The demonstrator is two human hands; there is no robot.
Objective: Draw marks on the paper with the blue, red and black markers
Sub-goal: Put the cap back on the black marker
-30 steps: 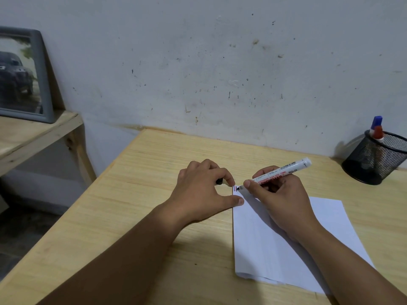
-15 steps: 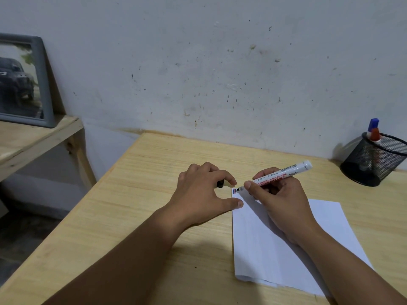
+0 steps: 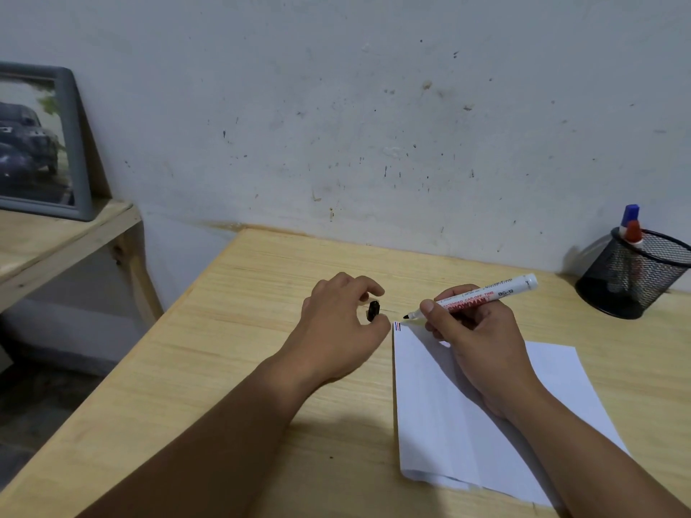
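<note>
A folded white paper (image 3: 441,398) lies on the wooden desk (image 3: 232,368), with short blue, red and black marks (image 3: 397,326) at its top left corner. My right hand (image 3: 475,334) grips the uncapped black marker (image 3: 486,296), its tip raised just above that corner and pointing left. My left hand (image 3: 344,327) is off the desk beside the paper and pinches the black cap (image 3: 373,310) between thumb and fingers. The blue marker (image 3: 630,215) and red marker (image 3: 633,233) stand in the mesh cup.
A black mesh pen cup (image 3: 632,278) stands at the desk's back right by the wall. A grey framed car picture (image 3: 37,143) leans on a lower wooden shelf (image 3: 56,237) to the left. The floor shows beyond the desk's left edge.
The marker tip has lifted off the paper corner. My left hand has risen from the desk and turned, so the black cap shows between its fingers.
</note>
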